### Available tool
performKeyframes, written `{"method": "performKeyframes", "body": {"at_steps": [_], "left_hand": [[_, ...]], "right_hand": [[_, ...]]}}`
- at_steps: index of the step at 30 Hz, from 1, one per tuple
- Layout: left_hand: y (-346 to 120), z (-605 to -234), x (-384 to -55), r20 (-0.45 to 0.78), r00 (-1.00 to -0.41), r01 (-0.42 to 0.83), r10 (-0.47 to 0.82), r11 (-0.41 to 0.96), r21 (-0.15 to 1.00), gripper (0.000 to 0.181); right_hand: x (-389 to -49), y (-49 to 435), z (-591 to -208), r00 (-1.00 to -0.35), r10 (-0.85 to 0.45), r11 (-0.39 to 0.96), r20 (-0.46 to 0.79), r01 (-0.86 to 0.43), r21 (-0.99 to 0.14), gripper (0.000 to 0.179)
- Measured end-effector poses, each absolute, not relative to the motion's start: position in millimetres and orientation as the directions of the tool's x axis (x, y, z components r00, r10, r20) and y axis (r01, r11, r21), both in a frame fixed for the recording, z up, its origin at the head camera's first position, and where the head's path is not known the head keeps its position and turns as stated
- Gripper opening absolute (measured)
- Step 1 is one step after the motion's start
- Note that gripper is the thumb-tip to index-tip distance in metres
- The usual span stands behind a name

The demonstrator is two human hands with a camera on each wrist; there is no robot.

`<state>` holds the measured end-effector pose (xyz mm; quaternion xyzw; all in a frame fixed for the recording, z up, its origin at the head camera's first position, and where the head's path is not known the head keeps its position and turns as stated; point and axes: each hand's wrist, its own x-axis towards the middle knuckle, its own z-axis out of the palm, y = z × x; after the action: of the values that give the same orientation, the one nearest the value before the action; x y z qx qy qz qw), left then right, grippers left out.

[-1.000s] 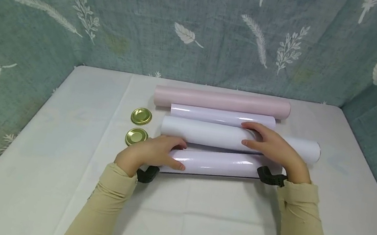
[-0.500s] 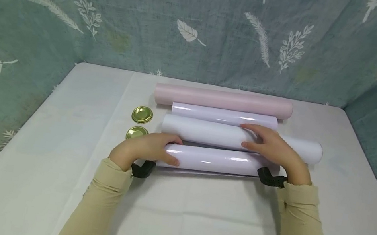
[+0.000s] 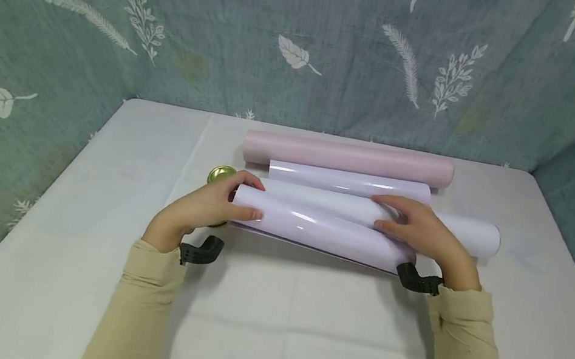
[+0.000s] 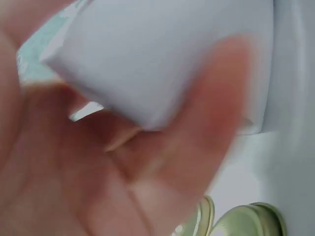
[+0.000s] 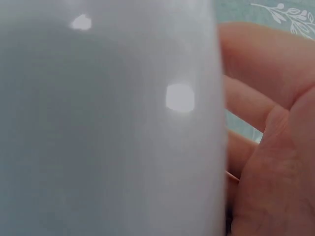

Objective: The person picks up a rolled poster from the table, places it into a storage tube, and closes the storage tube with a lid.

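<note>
In the head view my left hand (image 3: pixel 206 205) grips the left end of a glossy white roll (image 3: pixel 314 228), thumb in front and fingers behind. That end is raised and tilted, overlapping the matte white roll (image 3: pixel 467 234) behind it. My right hand (image 3: pixel 418 231) spans the matte roll, with thumb and fingers around its right part; the glossy roll's right end lies just before that wrist. The left wrist view shows the held roll's open end (image 4: pixel 133 59) between thumb and fingers. A glossy white surface (image 5: pixel 113 132) fills much of the right wrist view, partly hiding the fingers.
Farther back lie a shorter glossy white roll (image 3: pixel 348 182) and a pink roll (image 3: pixel 348 159). A gold lid (image 3: pixel 222 173) sits beside the left hand; a second is mostly hidden under it. Patterned green cloth (image 3: pixel 306 47) stands around the white table (image 3: pixel 242 345).
My left hand has moved back and left, raising the left end of the front glossy roll over the matte one and covering the nearer lid. My right hand stays on the matte roll.
</note>
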<state>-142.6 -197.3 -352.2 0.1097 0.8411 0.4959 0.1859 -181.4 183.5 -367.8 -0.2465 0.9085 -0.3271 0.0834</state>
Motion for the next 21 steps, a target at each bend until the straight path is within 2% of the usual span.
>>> {"method": "performKeyframes", "body": {"at_steps": [8, 16, 21], "left_hand": [[-193, -363, -146, -0.128, -0.967, -0.073, 0.222, 0.242, 0.968, 0.055], [-195, -362, -152, -0.060, -0.988, -0.066, 0.144, -0.038, 0.997, 0.060], [-200, -362, -153, -0.033, -0.999, -0.040, 0.033, -0.223, 0.974, 0.055]], "right_hand": [[-175, 181, -373, -0.837, -0.547, 0.667, 0.037, -0.462, -0.585, 0.049], [-173, 170, -362, -0.849, -0.529, 0.779, 0.010, -0.490, -0.391, 0.058], [-174, 167, -362, -0.841, -0.536, 0.753, 0.068, -0.514, -0.411, 0.057]]}}
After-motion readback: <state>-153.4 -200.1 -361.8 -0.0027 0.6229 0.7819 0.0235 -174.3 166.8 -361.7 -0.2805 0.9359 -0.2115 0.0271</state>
